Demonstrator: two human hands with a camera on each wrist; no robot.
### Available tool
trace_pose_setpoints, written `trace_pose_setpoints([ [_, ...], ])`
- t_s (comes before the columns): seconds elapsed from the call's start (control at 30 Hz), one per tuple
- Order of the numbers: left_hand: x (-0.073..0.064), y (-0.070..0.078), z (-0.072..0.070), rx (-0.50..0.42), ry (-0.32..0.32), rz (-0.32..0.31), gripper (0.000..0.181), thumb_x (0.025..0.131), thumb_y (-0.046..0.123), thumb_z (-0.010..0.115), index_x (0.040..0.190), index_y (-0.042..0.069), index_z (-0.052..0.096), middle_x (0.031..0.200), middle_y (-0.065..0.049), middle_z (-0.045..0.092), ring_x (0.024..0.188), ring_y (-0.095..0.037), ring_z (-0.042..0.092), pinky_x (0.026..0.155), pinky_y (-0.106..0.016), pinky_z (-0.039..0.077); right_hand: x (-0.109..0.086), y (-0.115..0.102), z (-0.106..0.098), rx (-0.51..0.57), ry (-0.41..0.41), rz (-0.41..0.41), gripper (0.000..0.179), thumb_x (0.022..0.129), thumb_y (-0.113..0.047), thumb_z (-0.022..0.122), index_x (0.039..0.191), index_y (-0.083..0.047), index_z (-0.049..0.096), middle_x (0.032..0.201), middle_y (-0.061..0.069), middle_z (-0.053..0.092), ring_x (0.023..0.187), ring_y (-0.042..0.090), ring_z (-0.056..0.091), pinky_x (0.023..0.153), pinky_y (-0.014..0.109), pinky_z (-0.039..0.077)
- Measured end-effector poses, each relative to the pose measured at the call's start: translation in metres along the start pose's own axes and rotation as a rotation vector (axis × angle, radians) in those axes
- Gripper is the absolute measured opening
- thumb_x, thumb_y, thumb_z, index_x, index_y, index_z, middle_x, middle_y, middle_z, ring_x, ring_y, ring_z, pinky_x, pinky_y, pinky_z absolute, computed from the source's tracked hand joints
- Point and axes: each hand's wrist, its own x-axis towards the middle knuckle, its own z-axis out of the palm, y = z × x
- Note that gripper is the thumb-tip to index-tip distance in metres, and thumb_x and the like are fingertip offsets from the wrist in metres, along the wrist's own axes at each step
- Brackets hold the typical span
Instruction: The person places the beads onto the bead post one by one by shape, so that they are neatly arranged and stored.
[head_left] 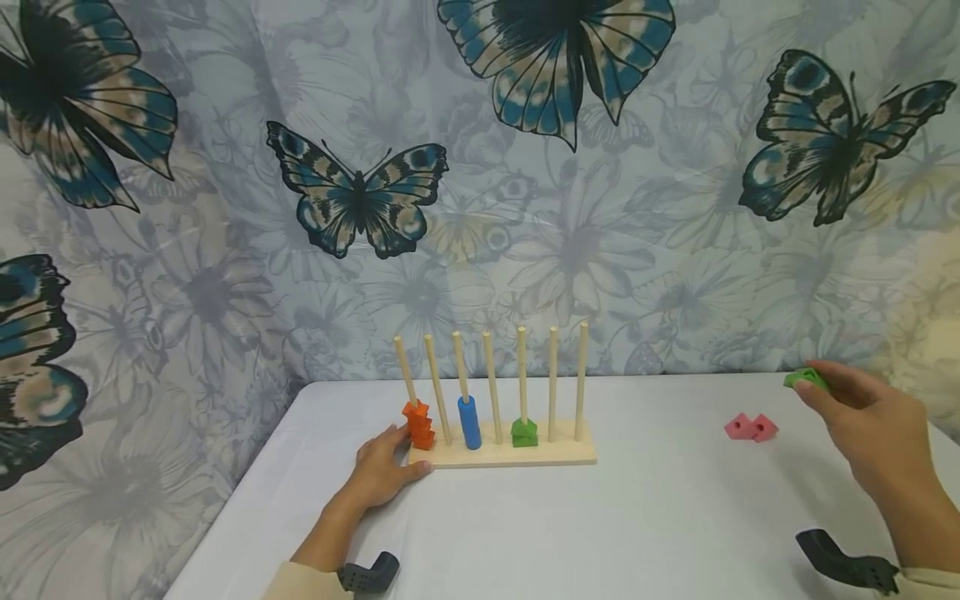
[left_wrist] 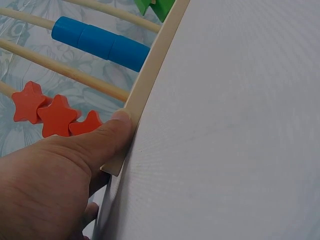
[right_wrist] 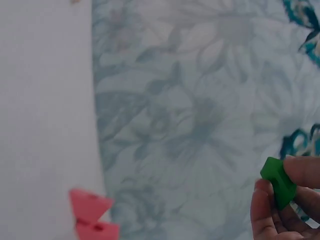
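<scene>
At the left end of a wooden peg stand (head_left: pixel 555 452), my left hand (head_left: pixel 382 471) grips the base, its thumb (left_wrist: pixel 112 132) on the front edge. Beside that hand, orange-red stars (head_left: pixel 420 427) are stacked on the end peg. Blue cylinders (head_left: pixel 469 423) sit on the third peg, and green blocks (head_left: pixel 524 433) on the fifth. Off to the right, my right hand (head_left: pixel 873 417) pinches a green angular block (right_wrist: pixel 279 182) between thumb and fingers, raised above the table. Two pink blocks with holes (head_left: pixel 752 427) lie left of this hand.
A white cloth (head_left: pixel 637 533) covers the table. Behind it hangs a patterned backdrop (head_left: pixel 585 242) with large butterflies. Dark curved camera mounts (head_left: pixel 847 562) are strapped at both wrists. The stand's bare pegs (head_left: pixel 552 383) rise upright.
</scene>
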Motion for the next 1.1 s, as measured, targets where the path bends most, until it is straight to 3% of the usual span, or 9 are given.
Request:
trace_pose_setpoints([
  [0.13,0.000,0.000,0.000,0.001,-0.001,0.017,0.077,0.078,0.035,0.081,0.140,0.001,0.049,0.141,-0.022,0.047,0.136,-0.041,0.029,0.108,-0.061,0.015,-0.007,-0.028,-0.003,0.052,0.011,-0.075,0.052,0.093,-0.030,0.066,0.137,-0.006,0.055,0.109,-0.018,0.060,0.091,-0.011,0.051,0.068,0.002,0.041],
  [0.23,0.000,-0.001,0.000,0.007,-0.003,0.021,0.077,0.079,0.035,0.080,0.140,0.001,0.048,0.141,-0.021,0.047,0.136,-0.041,0.029,0.108,-0.061,0.014,-0.011,-0.047,-0.005,0.094,0.010,-0.175,0.047,0.093,-0.022,0.066,0.135,-0.004,0.056,0.101,-0.028,0.052,0.088,-0.016,0.049,0.071,0.001,0.040],
  [0.6,0.002,0.000,0.000,0.026,-0.005,0.044,0.076,0.078,0.035,0.081,0.139,0.000,0.050,0.139,-0.019,0.050,0.136,-0.039,0.030,0.108,-0.060,0.013,-0.022,-0.117,0.003,0.335,-0.081,-0.393,0.041,0.088,0.004,0.067,0.128,0.001,0.060,0.110,-0.008,0.062,0.094,-0.002,0.062,0.077,0.009,0.046],
  [1.1,0.004,-0.001,-0.001,0.023,-0.015,0.024,0.077,0.079,0.037,0.080,0.139,0.001,0.050,0.140,-0.018,0.049,0.137,-0.038,0.029,0.109,-0.058,0.012,-0.024,-0.183,0.047,0.358,-0.255,-0.575,0.035,0.089,0.000,0.068,0.123,0.003,0.062,0.107,0.003,0.065,0.094,0.006,0.064,0.079,0.014,0.049],
])
